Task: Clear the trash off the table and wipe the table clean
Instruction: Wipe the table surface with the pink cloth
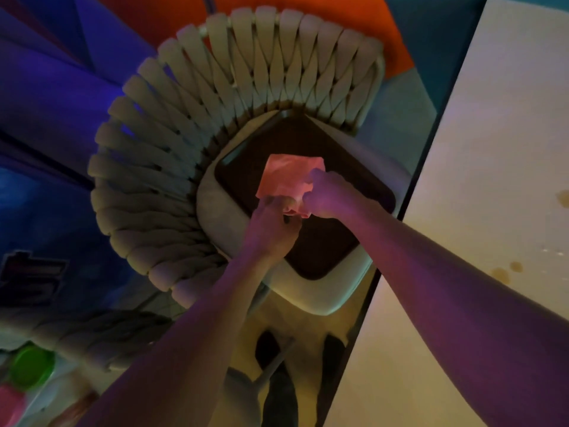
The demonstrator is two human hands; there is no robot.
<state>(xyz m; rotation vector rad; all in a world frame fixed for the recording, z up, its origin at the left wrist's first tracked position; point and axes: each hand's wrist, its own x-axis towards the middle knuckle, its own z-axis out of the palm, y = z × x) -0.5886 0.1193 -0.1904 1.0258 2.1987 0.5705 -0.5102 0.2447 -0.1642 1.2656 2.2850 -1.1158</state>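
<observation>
Both hands held a pink cloth (288, 177) over the dark tray (354, 217) on the chair (172, 149): left hand (271, 232) pinching its lower edge, right hand (326, 195) gripping the side. Folding it flat first would probably wipe the stains (505, 271) on the surface (480, 167) better.

Both hands (303, 211) pinching a pink cloth (288, 177) over a dark tray (354, 167) on a woven chair (191, 124).

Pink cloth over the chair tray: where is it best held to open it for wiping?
Keep the pink cloth by its near bunched edge, where the left hand and right hand already pinch it, coming from the near side. The far part hangs flat over the dark tray, so it should spread.
</observation>
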